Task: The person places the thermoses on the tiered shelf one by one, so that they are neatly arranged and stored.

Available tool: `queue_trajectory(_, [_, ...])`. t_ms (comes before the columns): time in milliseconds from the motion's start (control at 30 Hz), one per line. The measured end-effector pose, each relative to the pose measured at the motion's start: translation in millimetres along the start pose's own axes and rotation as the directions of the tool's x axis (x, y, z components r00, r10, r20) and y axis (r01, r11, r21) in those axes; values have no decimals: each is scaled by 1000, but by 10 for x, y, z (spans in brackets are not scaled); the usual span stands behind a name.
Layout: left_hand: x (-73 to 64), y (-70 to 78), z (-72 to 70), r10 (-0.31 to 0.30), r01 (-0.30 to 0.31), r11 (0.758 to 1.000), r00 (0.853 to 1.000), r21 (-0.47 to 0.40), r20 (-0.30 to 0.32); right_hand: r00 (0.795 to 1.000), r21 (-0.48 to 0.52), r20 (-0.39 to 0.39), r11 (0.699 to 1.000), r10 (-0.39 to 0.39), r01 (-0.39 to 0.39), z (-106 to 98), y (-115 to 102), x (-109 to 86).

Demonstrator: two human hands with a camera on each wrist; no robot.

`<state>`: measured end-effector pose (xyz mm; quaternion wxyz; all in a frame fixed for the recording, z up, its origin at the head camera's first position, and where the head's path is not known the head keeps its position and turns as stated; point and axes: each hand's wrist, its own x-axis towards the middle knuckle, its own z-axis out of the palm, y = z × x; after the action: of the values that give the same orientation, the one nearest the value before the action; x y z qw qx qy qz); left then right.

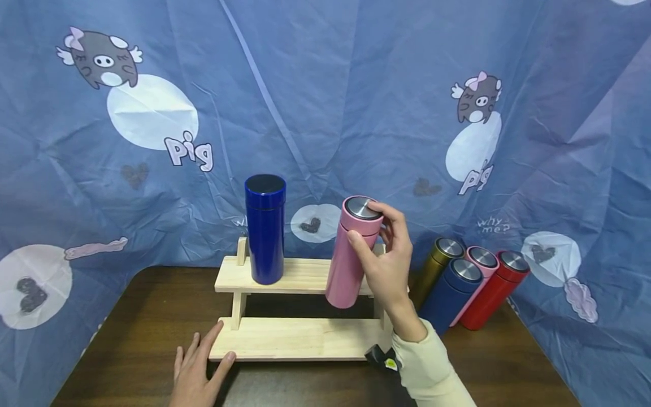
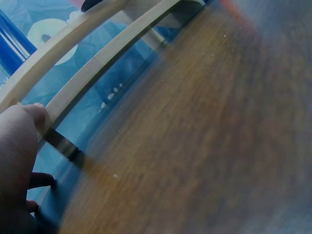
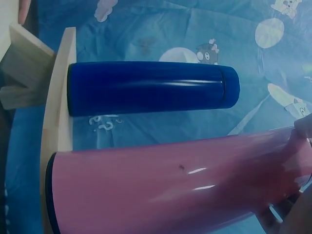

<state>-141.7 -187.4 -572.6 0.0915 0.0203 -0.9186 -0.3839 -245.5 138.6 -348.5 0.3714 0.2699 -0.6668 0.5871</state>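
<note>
My right hand (image 1: pixel 389 265) grips a pink thermos flask (image 1: pixel 344 268) near its top, fingers at the steel lid and thumb along the side. The flask leans slightly, and its base overlaps the front edge of the upper board (image 1: pixel 307 271) of a two-tier wooden stand in the head view. In the right wrist view that dark base is right by the board. A glossy blue flask (image 1: pixel 266 240) stands upright on the upper board, left of the pink one. At the lower board's (image 1: pixel 300 339) left end rests my left hand (image 1: pixel 195 367), fingers spread, thumb at the front edge.
To the stand's right, a gold flask (image 1: pixel 432 271), a navy flask (image 1: pixel 450 291), another pink flask (image 1: pixel 483 257) and a red flask (image 1: pixel 493 291) stand grouped on the brown table (image 1: pixel 147 316). A blue cloth (image 1: pixel 325 102) with pig prints hangs behind. A small black device (image 1: pixel 376 355) is by my right wrist.
</note>
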Motion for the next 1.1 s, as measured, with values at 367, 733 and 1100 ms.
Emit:
queue_trajectory(367, [-12, 7, 10, 4, -4, 1000, 1000, 3, -9, 1000, 43, -23, 999, 6, -5, 176, 74, 56])
queue_trajectory(733, [-25, 5, 12, 31, -32, 999, 998, -4, -56, 999, 74, -14, 997, 33, -32, 323, 127, 95])
queue_trajectory(1100, [-28, -12, 24, 56, -57, 998, 996, -14, -76, 1000, 77, -2, 997, 23, -23, 443, 186, 138])
